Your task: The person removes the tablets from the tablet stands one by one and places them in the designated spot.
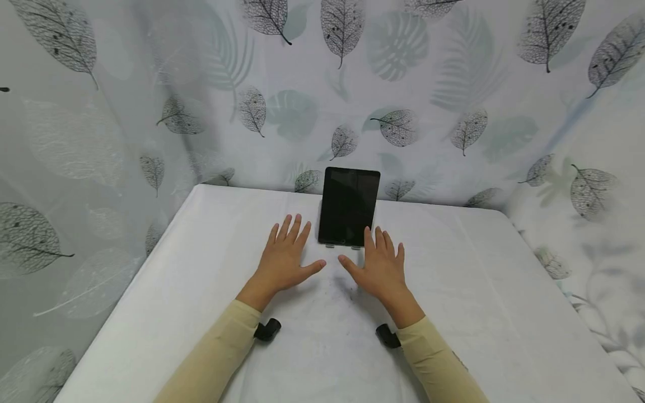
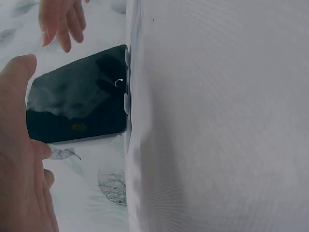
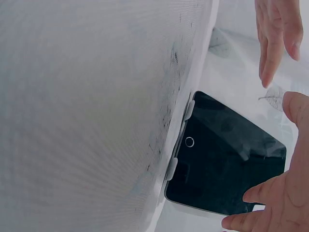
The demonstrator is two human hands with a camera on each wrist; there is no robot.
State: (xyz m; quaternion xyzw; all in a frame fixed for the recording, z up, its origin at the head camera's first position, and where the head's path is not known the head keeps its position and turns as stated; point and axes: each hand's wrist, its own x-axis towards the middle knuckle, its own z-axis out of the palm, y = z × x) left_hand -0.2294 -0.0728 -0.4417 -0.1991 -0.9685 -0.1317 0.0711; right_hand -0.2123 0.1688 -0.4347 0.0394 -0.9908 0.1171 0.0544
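"One tablet (image 1: 349, 206) can be made out; where is it placed?"

"It is propped up at the middle of the far edge of the tabletop (image 1: 468, 296), with its dark screen turned toward the near edge. Along its lower edge, two small grey tabs (image 3: 189, 110) are seen."

"How is the left hand (image 1: 285, 263) held?"

"Its fingers are spread and stretched toward the far edge, and the thumb is pointed inward. Nothing is gripped by it. In the head view it is placed just left of the tablet, on the side of the tabletop's far left corner."

"Is the tablet gripped by the right hand (image 1: 378, 266)?"

"No grip is shown. Its fingers are extended too, and in the head view the tablet's lower right corner is met by the index fingertip; whether it is touched cannot be told."

"What else is seen?"

"Both forearms are covered by yellowish sleeves (image 1: 214, 352). Beyond the far edge, a curtain (image 1: 312, 67) printed with leaves is hung. Between the hands, faint dark marks are seen on the white tabletop."
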